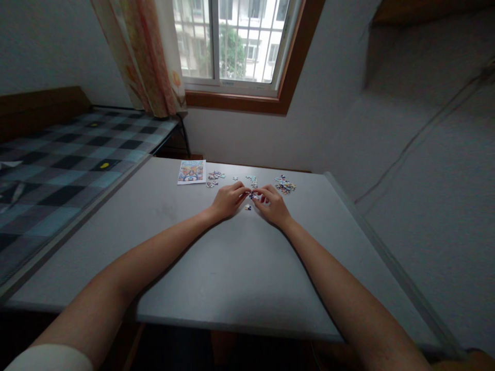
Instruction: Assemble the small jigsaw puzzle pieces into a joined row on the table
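Small dark-blue and white jigsaw puzzle pieces (251, 195) are pinched between my two hands, above the far middle of the table. My left hand (229, 200) grips them from the left with its fingertips. From the right, my right hand (273, 204) closes thumb and fingers on them. How many pieces are held is too small to tell. Just below the hands lies a loose puzzle piece (248, 207), pale and dark blue. Beyond the fingers lies a joined strip of puzzle pieces (253, 180), partly hidden by my hands.
The pale table (216, 278) carries a colourful picture sheet (192, 172) at the far left. Beside it lie scattered puzzle pieces (215, 178) and one single piece (235, 178). A heap of pieces (285, 185) sits right. A checked bed (77, 154) adjoins the left side.
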The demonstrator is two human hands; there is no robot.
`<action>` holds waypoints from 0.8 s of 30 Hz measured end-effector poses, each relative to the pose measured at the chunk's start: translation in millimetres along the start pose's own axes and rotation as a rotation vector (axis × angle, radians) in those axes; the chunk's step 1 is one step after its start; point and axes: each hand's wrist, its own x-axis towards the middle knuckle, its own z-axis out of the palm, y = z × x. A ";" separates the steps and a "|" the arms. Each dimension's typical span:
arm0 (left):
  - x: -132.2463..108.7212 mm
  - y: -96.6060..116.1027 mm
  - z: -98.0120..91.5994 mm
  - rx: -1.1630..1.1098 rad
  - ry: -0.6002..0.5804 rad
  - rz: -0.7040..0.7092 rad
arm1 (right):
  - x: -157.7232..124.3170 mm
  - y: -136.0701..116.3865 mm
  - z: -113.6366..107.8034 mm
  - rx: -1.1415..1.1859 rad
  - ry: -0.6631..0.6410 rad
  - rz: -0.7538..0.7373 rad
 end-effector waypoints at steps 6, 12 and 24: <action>0.0 -0.8 0.4 0.018 -0.007 0.007 | -0.3 -0.2 0.4 0.004 0.004 -0.018; 0.0 0.4 -0.5 -0.001 -0.007 -0.023 | -0.4 1.9 1.9 0.007 0.008 -0.005; 0.0 2.8 -4.1 -0.086 0.030 -0.084 | -0.7 2.6 0.5 -0.018 0.009 0.023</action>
